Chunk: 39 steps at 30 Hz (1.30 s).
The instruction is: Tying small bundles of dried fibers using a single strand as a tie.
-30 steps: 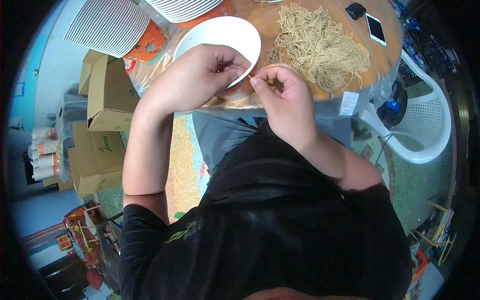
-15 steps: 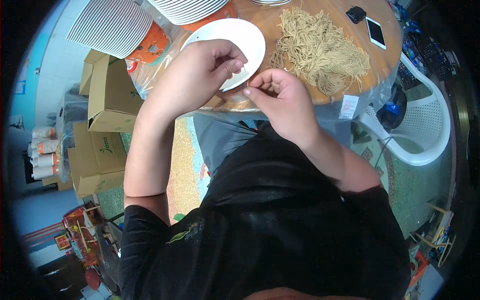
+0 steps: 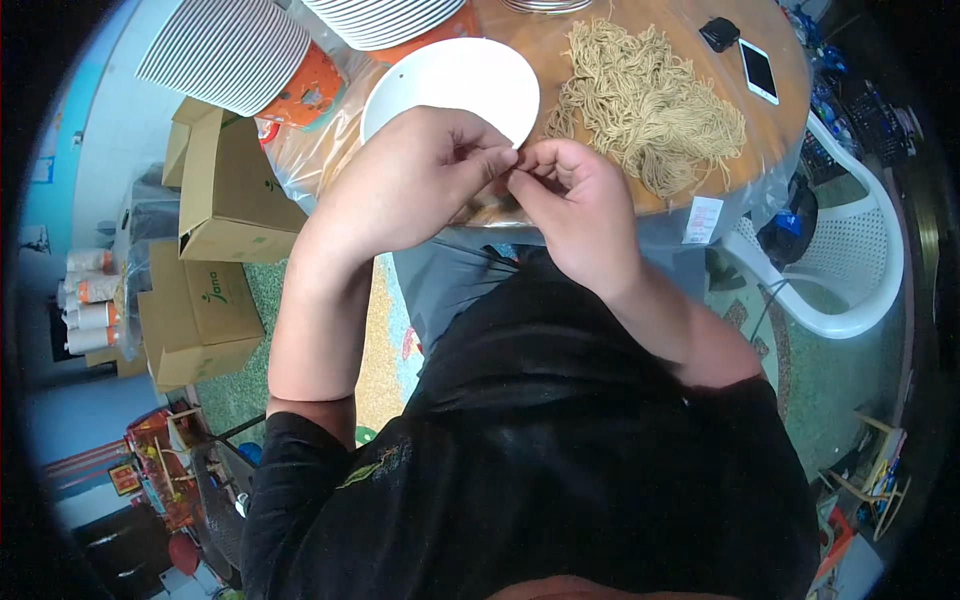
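Observation:
In front of me on the table is a white round paper bucket (image 3: 455,80), its mouth facing up and a small dark hole near its left rim. My left hand (image 3: 455,165) reaches over its near side, thumb and fingers pinched together at the right rim. My right hand (image 3: 575,190) meets it there, thumb and forefinger closed in a pinch. The fingertips nearly touch, and what lies between them is mostly hidden; a thin strand seems to be there. Right of the bucket lies a loose heap of tan cord (image 3: 650,105).
Stacked orange paper buckets with white rims (image 3: 230,55) lean at the far left. A phone (image 3: 758,72) and a small black object (image 3: 718,33) lie far right. Cardboard boxes (image 3: 215,310) stand left of the table (image 3: 560,210), a white plastic chair (image 3: 850,230) to the right.
My left hand has moved right and nearer, from over the bucket to its right rim. The fingertips of both hands, apart before, have come together there.

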Each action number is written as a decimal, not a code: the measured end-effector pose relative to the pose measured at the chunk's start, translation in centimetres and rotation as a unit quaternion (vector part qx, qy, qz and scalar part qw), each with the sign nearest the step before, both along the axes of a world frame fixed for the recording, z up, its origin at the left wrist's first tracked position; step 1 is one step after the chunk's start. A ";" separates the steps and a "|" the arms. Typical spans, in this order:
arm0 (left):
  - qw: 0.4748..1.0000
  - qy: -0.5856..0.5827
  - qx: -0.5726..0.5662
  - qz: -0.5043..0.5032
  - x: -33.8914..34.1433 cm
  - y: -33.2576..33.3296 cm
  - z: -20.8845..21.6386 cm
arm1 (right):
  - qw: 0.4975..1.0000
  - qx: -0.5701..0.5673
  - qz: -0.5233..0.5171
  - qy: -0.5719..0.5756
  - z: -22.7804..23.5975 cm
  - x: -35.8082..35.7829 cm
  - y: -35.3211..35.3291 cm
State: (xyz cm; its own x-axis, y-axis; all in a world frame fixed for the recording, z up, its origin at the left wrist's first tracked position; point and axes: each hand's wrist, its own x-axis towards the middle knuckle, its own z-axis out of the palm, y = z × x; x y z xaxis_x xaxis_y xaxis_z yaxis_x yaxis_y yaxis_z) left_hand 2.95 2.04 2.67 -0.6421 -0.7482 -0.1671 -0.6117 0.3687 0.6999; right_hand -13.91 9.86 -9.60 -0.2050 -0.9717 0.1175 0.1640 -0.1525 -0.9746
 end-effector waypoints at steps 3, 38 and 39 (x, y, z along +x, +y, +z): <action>0.997 0.078 -0.009 0.009 0.0 0.2 -1.2 | 1.000 -0.012 -0.010 0.015 0.5 0.0 0.1; 0.978 0.163 -0.128 0.036 -0.1 0.9 -2.2 | 0.759 -0.403 -0.013 0.512 7.6 -6.8 -4.6; 0.985 0.150 -0.082 0.039 -0.2 0.7 -1.9 | 0.759 -0.402 -0.014 0.512 7.7 -6.9 -4.6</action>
